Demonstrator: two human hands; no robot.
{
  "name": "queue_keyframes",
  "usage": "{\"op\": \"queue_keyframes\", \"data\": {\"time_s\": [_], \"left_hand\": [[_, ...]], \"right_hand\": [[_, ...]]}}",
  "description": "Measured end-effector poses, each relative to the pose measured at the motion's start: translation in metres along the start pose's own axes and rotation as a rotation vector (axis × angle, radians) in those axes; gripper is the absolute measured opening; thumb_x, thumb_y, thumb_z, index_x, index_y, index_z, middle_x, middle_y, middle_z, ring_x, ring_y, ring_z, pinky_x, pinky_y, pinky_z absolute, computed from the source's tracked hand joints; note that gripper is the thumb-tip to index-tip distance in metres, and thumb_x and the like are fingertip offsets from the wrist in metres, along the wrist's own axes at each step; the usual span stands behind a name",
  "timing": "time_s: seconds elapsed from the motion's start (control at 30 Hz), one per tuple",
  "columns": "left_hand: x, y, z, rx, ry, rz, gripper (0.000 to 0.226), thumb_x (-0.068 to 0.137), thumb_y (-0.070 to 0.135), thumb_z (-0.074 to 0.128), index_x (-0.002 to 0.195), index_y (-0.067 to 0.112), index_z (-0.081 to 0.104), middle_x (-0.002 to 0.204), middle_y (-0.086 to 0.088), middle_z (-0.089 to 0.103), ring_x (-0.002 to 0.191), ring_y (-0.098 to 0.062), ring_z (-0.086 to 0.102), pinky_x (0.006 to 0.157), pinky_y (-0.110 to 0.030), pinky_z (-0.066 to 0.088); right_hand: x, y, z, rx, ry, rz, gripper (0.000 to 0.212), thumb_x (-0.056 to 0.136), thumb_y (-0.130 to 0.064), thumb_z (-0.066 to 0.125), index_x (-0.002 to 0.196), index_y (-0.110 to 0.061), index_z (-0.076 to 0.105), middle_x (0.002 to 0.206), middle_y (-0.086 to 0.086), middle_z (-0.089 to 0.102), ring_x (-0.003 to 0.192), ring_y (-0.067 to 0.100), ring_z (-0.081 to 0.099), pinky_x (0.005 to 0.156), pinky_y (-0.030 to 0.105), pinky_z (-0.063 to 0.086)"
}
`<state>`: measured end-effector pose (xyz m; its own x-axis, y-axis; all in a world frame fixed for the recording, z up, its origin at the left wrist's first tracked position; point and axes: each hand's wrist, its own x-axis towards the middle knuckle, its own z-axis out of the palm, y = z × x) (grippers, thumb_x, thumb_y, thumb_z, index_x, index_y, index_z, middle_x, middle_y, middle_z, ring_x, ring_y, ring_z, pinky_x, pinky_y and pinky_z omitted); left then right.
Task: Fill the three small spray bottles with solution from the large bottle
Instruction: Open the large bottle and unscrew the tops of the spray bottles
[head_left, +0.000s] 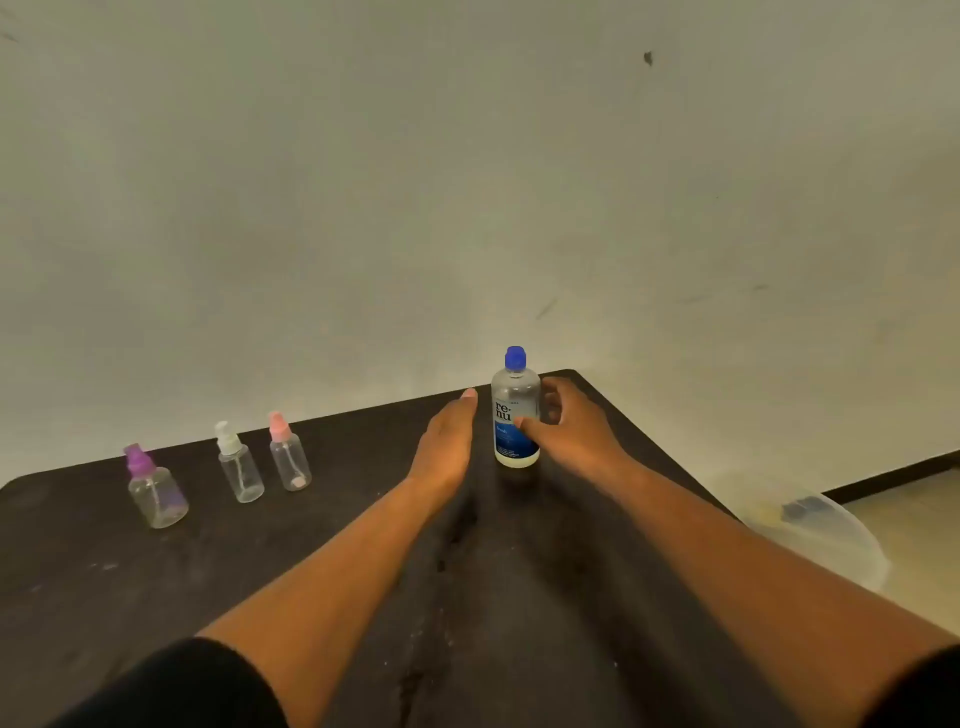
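The tall clear plastic large bottle with a blue screw cap and blue-and-white label (515, 410) stands upright near the far right corner of the dark desk (311, 571), cap on. The right hand (566, 426) is at its right side, thumb against the label and fingers curled toward the back, so it looks like a grip just closing; whether the fingers press fully I cannot tell. The left hand (447, 441) lies just beside the bottle on its left, fingers straight and released, holding nothing.

The step in hand seems to be taking up the large bottle to uncap it. A firm wrap low on the body by the right hand would free the left to twist the cap.

Along the desk's far edge toward the left stand three small clear spray bottles, all apparently empty with pumps on: the pink-topped one (289, 457), the white-topped one (238, 470) and the purple-topped one (155, 488).

The bottle sits close to the far corner and right edge, so drawing it toward the middle, where bare desk lies open, is safer. Off the right edge, a clear plastic tub (831, 525) rests on the floor.
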<state>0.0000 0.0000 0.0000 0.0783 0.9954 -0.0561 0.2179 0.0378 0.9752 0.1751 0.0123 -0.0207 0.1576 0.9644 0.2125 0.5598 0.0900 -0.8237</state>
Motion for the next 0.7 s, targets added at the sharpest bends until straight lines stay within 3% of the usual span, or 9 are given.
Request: {"op": "queue_keyframes", "data": {"time_s": [0.07,0.13,0.2,0.3,0.4,0.53,0.7], "left_hand": [[0.01,0.0,0.008,-0.06,-0.019,-0.011,0.061,0.113,0.052,0.031,0.163,0.018,0.039,0.168,-0.006,0.041,0.154,-0.03,0.04,0.128,-0.051,0.03],[0.016,0.0,0.015,-0.111,-0.062,-0.016,0.056,0.114,0.051,0.028,0.154,0.02,0.05,0.158,-0.006,0.053,0.147,-0.028,0.05,0.126,-0.047,0.035],[0.023,-0.005,0.022,-0.167,-0.08,0.001,0.046,0.114,0.052,0.026,0.126,0.03,0.065,0.129,0.004,0.07,0.125,-0.016,0.065,0.119,-0.043,0.042],[0.031,-0.011,0.027,-0.199,-0.068,0.027,0.044,0.113,0.054,0.024,0.101,0.042,0.065,0.098,0.02,0.068,0.092,0.002,0.064,0.103,-0.034,0.046],[0.032,-0.012,0.028,-0.213,-0.056,0.03,0.044,0.113,0.055,0.023,0.104,0.04,0.064,0.102,0.016,0.067,0.101,-0.007,0.064,0.106,-0.035,0.047],[0.021,-0.011,0.023,-0.229,-0.07,0.045,0.048,0.113,0.054,0.025,0.129,0.029,0.063,0.117,0.007,0.069,0.116,-0.017,0.064,0.109,-0.036,0.05],[-0.006,-0.016,-0.001,-0.213,-0.099,0.077,0.04,0.114,0.047,0.03,0.114,0.034,0.069,0.104,0.013,0.075,0.099,-0.007,0.074,0.077,-0.017,0.057]], "right_hand": [[0.008,0.001,0.006,0.029,0.004,-0.016,0.063,0.088,-0.033,0.081,0.142,-0.026,0.049,0.139,-0.003,0.063,0.124,0.019,0.063,0.089,0.026,0.052],[0.012,0.007,0.013,0.038,0.0,-0.023,0.065,0.085,-0.034,0.084,0.14,-0.026,0.05,0.136,-0.004,0.064,0.121,0.016,0.064,0.088,0.024,0.051],[0.017,0.014,0.019,0.029,0.022,-0.041,0.066,0.083,-0.036,0.086,0.138,-0.026,0.051,0.131,-0.007,0.064,0.115,0.013,0.063,0.084,0.019,0.048],[0.02,0.022,0.022,0.039,0.063,-0.061,0.066,0.078,-0.041,0.088,0.134,-0.028,0.054,0.123,-0.012,0.065,0.106,0.006,0.061,0.078,0.012,0.045],[0.022,0.025,0.023,0.055,0.098,-0.073,0.063,0.075,-0.042,0.09,0.128,-0.031,0.057,0.112,-0.017,0.062,0.102,0.005,0.061,0.075,0.011,0.044],[0.015,0.019,0.022,0.05,0.095,-0.078,0.059,0.074,-0.038,0.091,0.122,-0.033,0.059,0.106,-0.018,0.062,0.097,0.005,0.063,0.073,0.011,0.045],[-0.015,0.004,0.018,0.069,0.034,-0.108,0.054,0.072,-0.039,0.092,0.112,-0.042,0.056,0.098,-0.026,0.065,0.093,-0.002,0.066,0.078,0.019,0.053]]}}
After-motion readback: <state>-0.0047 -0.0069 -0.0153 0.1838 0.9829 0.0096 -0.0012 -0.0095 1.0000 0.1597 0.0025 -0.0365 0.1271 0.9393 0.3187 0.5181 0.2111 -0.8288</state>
